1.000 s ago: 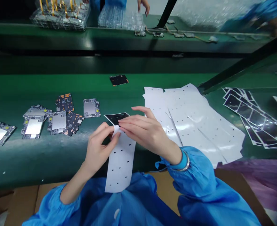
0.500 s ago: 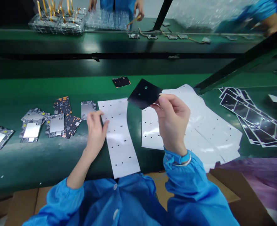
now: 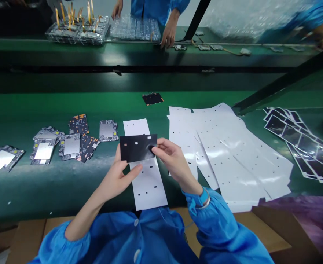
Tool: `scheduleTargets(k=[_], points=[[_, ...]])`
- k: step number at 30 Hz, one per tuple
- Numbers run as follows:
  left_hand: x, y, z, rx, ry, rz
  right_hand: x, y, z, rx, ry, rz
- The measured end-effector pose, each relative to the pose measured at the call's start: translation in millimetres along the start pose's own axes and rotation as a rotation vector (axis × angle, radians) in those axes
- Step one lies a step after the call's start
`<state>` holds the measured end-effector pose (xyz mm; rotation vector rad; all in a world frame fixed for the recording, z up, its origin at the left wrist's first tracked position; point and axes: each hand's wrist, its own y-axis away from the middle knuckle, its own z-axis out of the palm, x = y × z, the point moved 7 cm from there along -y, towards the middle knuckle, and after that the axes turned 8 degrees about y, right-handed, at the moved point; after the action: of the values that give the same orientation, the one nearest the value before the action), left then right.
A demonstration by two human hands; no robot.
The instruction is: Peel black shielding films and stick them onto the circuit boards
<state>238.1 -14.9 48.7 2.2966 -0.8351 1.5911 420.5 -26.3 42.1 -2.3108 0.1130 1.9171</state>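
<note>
A black rectangular film piece with small square openings is held flat in front of me. My right hand pinches its right end between thumb and fingers. My left hand supports its lower left edge, with the thumb spread below it. Under the film lies a long white backing strip with small dark marks, its upper part showing above the film. To the right, a loose pile of similar white sheets lies close to my right hand.
Several circuit boards lie on the green conveyor belt at left. A black piece lies farther out, and overlapping black-film sheets lie at right. Beyond a dark rail, a co-worker's hand is near trays of flex-cabled boards.
The black film has come down from the raised position in my right hand to just above the white strip. My left hand has left the strip and joined it on the film.
</note>
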Motion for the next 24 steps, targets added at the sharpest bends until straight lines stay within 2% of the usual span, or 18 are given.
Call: scheduleTargets(k=[2,3,6,8,11,14,18,21,24], points=[[0,-11,-7.2,-0.057,-0.297,0.005,-1,2,-6,0.079,0.132,-0.031],[-5,-21,-15.7,-0.044,-0.472,-0.03,-6,5,-10,0.145,0.232,-0.09],[-26,-53,-50.2,0.098,-0.914,-0.224,-32,18,-21,0.338,0.551,-0.365],[-39,-72,-61.9,0.126,-1.031,-0.317,-45,28,-24,0.401,0.706,-0.51],[-46,-85,-57.5,0.051,-1.018,-0.29,-51,37,-29,0.42,0.831,-0.593],[-44,-83,-59.5,-0.013,-0.951,-0.242,-51,40,-37,0.442,0.877,-0.593],[-45,-85,-97.6,0.006,-0.864,-0.253,-48,39,-43,0.45,0.881,-0.57],[-55,-88,-128.3,0.097,-0.871,-0.266,-49,39,-42,0.441,0.867,-0.582],[-70,-77,-138.4,0.186,-0.885,-0.279,-48,39,-46,0.452,0.787,-0.54]])
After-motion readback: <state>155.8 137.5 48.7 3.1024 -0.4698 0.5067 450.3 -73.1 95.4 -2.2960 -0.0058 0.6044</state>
